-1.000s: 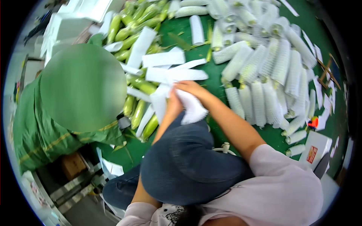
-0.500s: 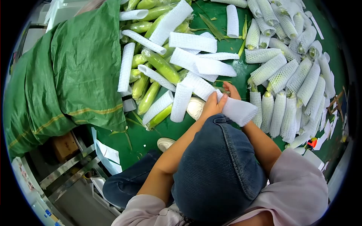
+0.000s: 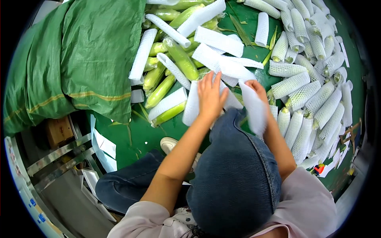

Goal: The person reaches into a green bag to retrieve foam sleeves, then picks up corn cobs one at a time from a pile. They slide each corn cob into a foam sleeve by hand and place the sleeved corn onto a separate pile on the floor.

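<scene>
left hand (image 3: 211,96) off the foam sleeve (image 3: 254,110), now over loose sleeves (image 3: 192,105), 11 o'clock from knee (image 3: 238,166) | right hand (image 3: 262,93) alone holding it, 1 o'clock

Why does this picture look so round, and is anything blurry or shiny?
In the head view, black corners frame a rounded image, suggesting a very wide lens; in the same head view, the white mesh sleeve at the right hand is smeared, probably by motion, and film on the green corn cob catches small glints.
</scene>
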Motion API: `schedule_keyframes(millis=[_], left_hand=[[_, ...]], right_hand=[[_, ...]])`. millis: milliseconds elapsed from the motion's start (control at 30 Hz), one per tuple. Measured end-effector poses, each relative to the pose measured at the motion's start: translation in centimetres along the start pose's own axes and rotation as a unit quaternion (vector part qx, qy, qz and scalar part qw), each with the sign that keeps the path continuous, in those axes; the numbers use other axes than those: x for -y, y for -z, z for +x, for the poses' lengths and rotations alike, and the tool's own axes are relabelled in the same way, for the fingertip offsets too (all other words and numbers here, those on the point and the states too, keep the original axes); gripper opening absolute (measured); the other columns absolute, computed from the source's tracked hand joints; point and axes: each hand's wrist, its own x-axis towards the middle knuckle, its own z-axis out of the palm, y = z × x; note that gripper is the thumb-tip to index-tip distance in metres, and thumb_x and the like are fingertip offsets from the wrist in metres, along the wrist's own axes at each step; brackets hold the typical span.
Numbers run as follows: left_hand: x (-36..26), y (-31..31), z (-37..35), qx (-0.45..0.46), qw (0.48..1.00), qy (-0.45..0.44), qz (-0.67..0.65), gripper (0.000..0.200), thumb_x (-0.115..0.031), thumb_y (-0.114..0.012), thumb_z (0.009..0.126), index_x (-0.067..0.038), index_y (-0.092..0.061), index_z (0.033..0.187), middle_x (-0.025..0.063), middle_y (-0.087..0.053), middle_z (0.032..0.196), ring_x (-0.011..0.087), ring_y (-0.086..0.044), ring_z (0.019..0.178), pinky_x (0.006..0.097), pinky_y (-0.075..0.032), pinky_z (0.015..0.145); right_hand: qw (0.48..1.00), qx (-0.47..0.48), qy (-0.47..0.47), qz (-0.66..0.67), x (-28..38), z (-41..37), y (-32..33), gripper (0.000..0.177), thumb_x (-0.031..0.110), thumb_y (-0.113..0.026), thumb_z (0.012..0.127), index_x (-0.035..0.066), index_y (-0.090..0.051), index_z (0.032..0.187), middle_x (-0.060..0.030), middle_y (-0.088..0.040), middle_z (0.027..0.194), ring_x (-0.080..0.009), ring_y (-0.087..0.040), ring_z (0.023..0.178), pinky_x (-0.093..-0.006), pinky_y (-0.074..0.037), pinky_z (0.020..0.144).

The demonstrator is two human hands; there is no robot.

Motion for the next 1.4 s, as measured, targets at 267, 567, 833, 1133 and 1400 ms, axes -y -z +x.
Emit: schedule_keyframes(millis=[267,567,833,1133,1400], left_hand=[[9.6,4.1,-6.7,0.111,0.969,-0.037,0.217,0.018,-0.014,-0.065,0.076,-0.015,-0.063,0.094,0.0100,-0.053,0.119,0.0290,-0.042,0.128,0.0647,-0.016,0.110],[-0.3,8.2,1.6,0.026,0.820,0.247,-0.515,0.059,-0.037,-0.051,0.099,-0.003,-0.038,0.144,0.0133,-0.050,0.139,0.0249,-0.050,0.124,0.0373,-0.044,0.097],[-1.5,2.5,-1.8,-0.086,0.864,0.282,-0.409,0.020,-0.019,-0.067,0.090,-0.003,-0.058,0.080,0.0053,-0.060,0.094,0.0113,-0.052,0.081,0.0311,-0.043,0.069],[6.7,3.8,-5.0,0.023,0.535,0.502,-0.679,0.036,-0.030,-0.063,0.093,0.000,-0.059,0.111,0.0121,-0.068,0.102,0.0210,-0.068,0.088,0.0332,-0.055,0.074],[8.2,2.9,-7.7,-0.102,0.929,0.285,-0.213,0.026,0.002,-0.059,0.079,-0.004,-0.065,0.104,0.0035,-0.063,0.090,0.0125,-0.057,0.069,0.0272,-0.046,0.061]], right_hand=[[0.878,-0.311,0.298,-0.208,5.2,7.9,6.1,0.024,0.022,-0.059,0.094,-0.001,-0.065,0.095,-0.0053,-0.062,0.091,-0.0119,-0.053,0.082,-0.0265,-0.044,0.075],[0.971,0.105,0.196,-0.092,6.2,4.0,-5.9,0.017,0.019,-0.055,0.095,0.004,-0.061,0.101,0.0002,-0.057,0.085,-0.0115,-0.053,0.079,-0.0253,-0.044,0.075],[0.968,0.019,-0.002,0.251,3.7,0.4,-10.5,0.020,0.023,-0.057,0.096,0.003,-0.059,0.099,-0.0090,-0.065,0.087,-0.0207,-0.061,0.075,-0.0305,-0.050,0.070],[0.774,0.126,0.214,-0.582,-0.8,1.1,-7.3,0.030,0.016,-0.064,0.076,0.003,-0.061,0.103,-0.0175,-0.062,0.091,-0.0365,-0.066,0.069,-0.0432,-0.055,0.062],[0.785,0.223,0.120,-0.566,1.6,2.8,-8.4,0.049,0.030,-0.072,0.072,0.005,-0.055,0.110,-0.0201,-0.065,0.099,-0.0369,-0.066,0.086,-0.0455,-0.054,0.073]])
